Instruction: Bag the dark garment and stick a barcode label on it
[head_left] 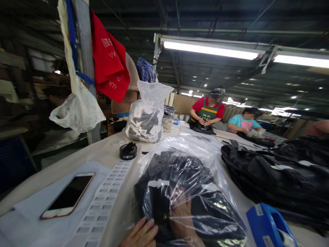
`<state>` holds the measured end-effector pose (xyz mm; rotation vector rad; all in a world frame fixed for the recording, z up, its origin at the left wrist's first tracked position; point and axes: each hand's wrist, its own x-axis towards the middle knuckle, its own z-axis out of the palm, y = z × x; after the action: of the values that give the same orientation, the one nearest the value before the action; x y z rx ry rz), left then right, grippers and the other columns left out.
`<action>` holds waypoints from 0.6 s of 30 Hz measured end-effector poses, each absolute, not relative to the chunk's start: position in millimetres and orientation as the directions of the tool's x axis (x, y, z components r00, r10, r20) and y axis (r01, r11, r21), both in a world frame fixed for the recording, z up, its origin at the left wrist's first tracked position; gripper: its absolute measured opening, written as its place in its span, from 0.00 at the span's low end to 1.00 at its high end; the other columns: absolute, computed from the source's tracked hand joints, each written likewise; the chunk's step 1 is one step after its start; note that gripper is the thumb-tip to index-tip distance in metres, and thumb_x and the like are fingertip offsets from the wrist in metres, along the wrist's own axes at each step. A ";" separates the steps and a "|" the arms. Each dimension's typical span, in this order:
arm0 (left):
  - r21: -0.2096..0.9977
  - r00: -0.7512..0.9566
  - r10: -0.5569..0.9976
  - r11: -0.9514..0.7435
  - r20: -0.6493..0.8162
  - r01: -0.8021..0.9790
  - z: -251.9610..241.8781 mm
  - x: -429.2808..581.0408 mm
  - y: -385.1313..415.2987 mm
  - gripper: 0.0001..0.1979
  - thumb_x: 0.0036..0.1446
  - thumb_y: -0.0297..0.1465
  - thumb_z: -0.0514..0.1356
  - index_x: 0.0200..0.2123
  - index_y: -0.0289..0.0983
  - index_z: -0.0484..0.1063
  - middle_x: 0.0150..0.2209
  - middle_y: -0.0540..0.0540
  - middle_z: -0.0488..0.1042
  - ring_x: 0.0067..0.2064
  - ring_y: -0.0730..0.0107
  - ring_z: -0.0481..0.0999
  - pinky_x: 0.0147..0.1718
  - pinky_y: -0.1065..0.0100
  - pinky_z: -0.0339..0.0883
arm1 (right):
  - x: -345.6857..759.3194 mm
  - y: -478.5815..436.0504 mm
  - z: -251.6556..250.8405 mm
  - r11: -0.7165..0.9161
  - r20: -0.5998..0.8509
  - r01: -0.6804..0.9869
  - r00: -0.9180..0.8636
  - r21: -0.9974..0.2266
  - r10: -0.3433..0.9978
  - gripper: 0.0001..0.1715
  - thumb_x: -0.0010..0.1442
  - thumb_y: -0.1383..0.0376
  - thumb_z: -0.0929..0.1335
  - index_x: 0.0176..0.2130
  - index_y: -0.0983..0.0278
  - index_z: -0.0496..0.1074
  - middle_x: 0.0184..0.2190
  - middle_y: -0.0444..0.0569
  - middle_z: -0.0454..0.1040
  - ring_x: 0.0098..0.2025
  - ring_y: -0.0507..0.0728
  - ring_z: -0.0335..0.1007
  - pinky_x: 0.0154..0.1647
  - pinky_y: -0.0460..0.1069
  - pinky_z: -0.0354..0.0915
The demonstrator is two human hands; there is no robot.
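Observation:
A clear plastic bag [205,161] lies on the table in front of me with a folded black garment [177,171] inside it. My right hand [183,214] is inside the bag, seen through the plastic, with its fingers stretched flat on the garment. At the bag's near left edge rests my left hand [141,235], fingers extended and lying against the plastic and the table. Only part of each hand shows above the bottom edge of the view.
A smartphone [68,195] and a strip of barcode labels [106,197] lie on the left, with a black tape roll [128,151] and a bag of tags [146,116] behind them. Black garments [272,171] are piled on the right, above a blue tape dispenser [267,223]. Two co-workers [208,111] work at the far end.

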<state>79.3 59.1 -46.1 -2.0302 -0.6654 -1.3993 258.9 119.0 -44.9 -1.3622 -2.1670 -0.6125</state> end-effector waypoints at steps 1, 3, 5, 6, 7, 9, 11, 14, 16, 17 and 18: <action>-0.210 0.391 0.096 -0.715 0.915 0.666 -42.6 75.0 56.0 0.12 0.62 0.24 0.49 0.30 0.38 0.70 0.38 0.52 0.78 0.51 0.73 0.72 0.61 0.65 0.54 | 261.6 114.4 -43.0 0.448 0.649 0.882 -0.426 0.144 0.630 0.29 0.58 0.68 0.60 0.59 0.59 0.60 0.58 0.54 0.62 0.59 0.71 0.57 0.52 0.71 0.58; -0.224 0.497 0.176 -0.733 0.849 0.642 -32.1 67.3 46.2 0.12 0.62 0.24 0.48 0.32 0.37 0.71 0.41 0.49 0.77 0.54 0.70 0.69 0.61 0.63 0.53 | 268.9 99.5 -36.0 0.526 0.665 0.827 -0.508 0.198 0.547 0.28 0.59 0.66 0.60 0.59 0.64 0.59 0.57 0.59 0.63 0.59 0.69 0.56 0.52 0.67 0.61; -0.133 0.546 0.329 -0.755 0.771 0.642 -17.4 61.6 33.4 0.12 0.61 0.24 0.48 0.37 0.36 0.71 0.44 0.45 0.76 0.56 0.68 0.67 0.60 0.61 0.56 | 278.4 79.7 -26.3 0.574 0.628 0.790 -0.563 0.217 0.537 0.29 0.60 0.60 0.60 0.59 0.67 0.59 0.57 0.63 0.61 0.60 0.68 0.55 0.51 0.64 0.63; -0.062 0.568 0.420 -0.764 0.707 0.642 -9.2 59.7 27.3 0.12 0.61 0.24 0.48 0.41 0.35 0.70 0.46 0.43 0.75 0.57 0.67 0.66 0.58 0.60 0.58 | 283.7 69.9 -21.3 0.595 0.592 0.773 -0.591 0.221 0.548 0.32 0.59 0.57 0.61 0.59 0.68 0.58 0.58 0.64 0.60 0.60 0.68 0.54 0.51 0.63 0.63; 0.007 0.595 0.488 -0.777 0.639 0.630 -1.0 58.3 22.2 0.13 0.60 0.23 0.48 0.43 0.35 0.70 0.48 0.42 0.74 0.57 0.67 0.66 0.57 0.59 0.60 | 288.9 61.2 -17.0 0.614 0.550 0.756 -0.620 0.228 0.559 0.35 0.59 0.54 0.61 0.60 0.68 0.56 0.59 0.64 0.59 0.61 0.68 0.52 0.52 0.63 0.62; 0.143 0.597 0.570 -0.780 0.565 0.609 13.7 56.2 16.6 0.14 0.61 0.24 0.47 0.43 0.35 0.70 0.49 0.41 0.73 0.56 0.66 0.66 0.56 0.57 0.62 | 297.9 49.3 -11.8 0.620 0.493 0.741 -0.653 0.256 0.576 0.35 0.59 0.57 0.62 0.62 0.67 0.53 0.60 0.62 0.57 0.63 0.67 0.49 0.55 0.63 0.59; 0.282 0.590 0.633 -0.764 0.501 0.580 25.4 54.5 16.7 0.14 0.62 0.25 0.47 0.43 0.35 0.71 0.50 0.41 0.73 0.56 0.65 0.67 0.56 0.56 0.61 | 303.1 45.0 -12.2 0.596 0.483 0.747 -0.655 0.296 0.582 0.33 0.59 0.65 0.62 0.62 0.65 0.53 0.60 0.60 0.58 0.63 0.67 0.48 0.56 0.63 0.57; 0.534 0.550 0.752 -0.652 0.363 0.538 40.9 52.4 21.7 0.14 0.63 0.28 0.48 0.43 0.37 0.72 0.49 0.43 0.73 0.54 0.66 0.69 0.57 0.56 0.58 | 301.9 46.9 -17.8 0.562 0.514 0.755 -0.648 0.337 0.563 0.31 0.60 0.69 0.60 0.62 0.65 0.53 0.57 0.62 0.61 0.60 0.68 0.54 0.54 0.63 0.60; 0.697 0.503 0.826 -0.519 0.257 0.496 51.3 51.4 24.1 0.15 0.63 0.31 0.48 0.42 0.39 0.74 0.48 0.46 0.74 0.53 0.67 0.70 0.59 0.56 0.56 | 296.8 49.0 -20.6 0.532 0.547 0.769 -0.633 0.355 0.549 0.32 0.60 0.69 0.59 0.63 0.68 0.50 0.54 0.66 0.64 0.57 0.70 0.59 0.51 0.63 0.63; 0.759 0.475 0.853 -0.453 0.217 0.467 55.8 51.0 24.1 0.15 0.63 0.32 0.48 0.41 0.40 0.74 0.48 0.47 0.75 0.53 0.67 0.71 0.59 0.57 0.56 | 293.9 49.6 -21.3 0.509 0.552 0.784 -0.615 0.355 0.563 0.34 0.60 0.71 0.59 0.64 0.70 0.47 0.53 0.67 0.65 0.57 0.70 0.60 0.51 0.63 0.63; 0.805 0.441 0.876 -0.400 0.196 0.438 59.2 50.7 23.3 0.15 0.62 0.33 0.48 0.40 0.40 0.75 0.47 0.48 0.75 0.52 0.67 0.71 0.58 0.58 0.57 | 291.3 49.6 -21.6 0.488 0.554 0.799 -0.597 0.351 0.580 0.36 0.59 0.73 0.59 0.64 0.71 0.44 0.53 0.69 0.64 0.57 0.70 0.60 0.51 0.63 0.64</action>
<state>50.7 23.3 59.2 -3.1793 -1.7401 -1.2967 291.3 49.6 -21.6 -1.1533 -2.3756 -0.8398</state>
